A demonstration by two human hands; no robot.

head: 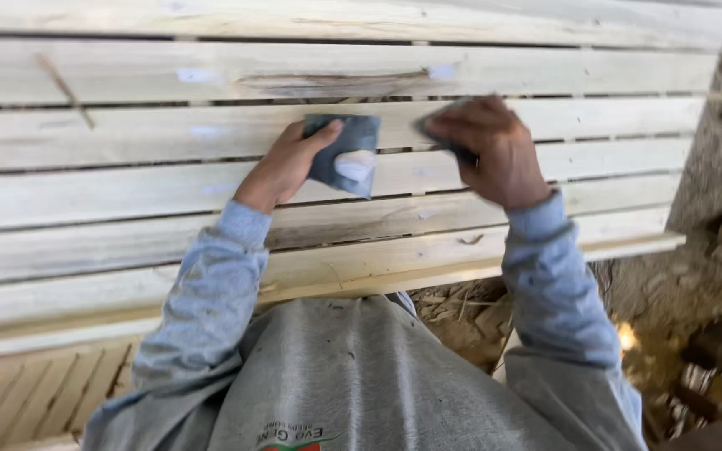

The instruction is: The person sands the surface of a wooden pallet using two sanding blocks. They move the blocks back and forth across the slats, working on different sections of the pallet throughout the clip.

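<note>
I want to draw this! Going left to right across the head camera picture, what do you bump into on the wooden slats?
Stick → left hand → dark sanding sheet → right hand → dirt ground.

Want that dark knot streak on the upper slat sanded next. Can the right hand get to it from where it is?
Probably yes: the right hand works one slat below the dark streak, and nothing lies between them on the slatted wooden frame.

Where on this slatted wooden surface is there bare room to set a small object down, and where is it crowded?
Free: the pale slats left of the left hand, bar a thin wood sliver near the top; and the slats between the right hand and the right edge. Crowded: the middle, where each hand presses a dark sanding sheet.
</note>
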